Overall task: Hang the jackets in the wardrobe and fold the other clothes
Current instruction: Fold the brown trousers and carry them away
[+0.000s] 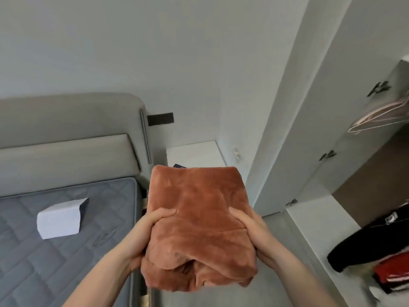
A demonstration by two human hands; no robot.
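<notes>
A folded rust-brown fleece garment [197, 222] is held up in front of me, between the bed and the wardrobe. My left hand [148, 229] grips its left side with the thumb pressed on top. My right hand [247, 227] grips the right side the same way, fingers hidden underneath. The open wardrobe [363, 151] stands at the right, with pink hangers [376, 118] on its rail. A black jacket [371, 238] hangs low at the right edge, above a red garment [391, 271].
The bed with its grey quilted mattress [55, 251] lies at the left, a white folded item [59, 218] on it. A white bedside table [194, 154] stands behind the garment. Grey floor [294, 235] runs between bed and wardrobe.
</notes>
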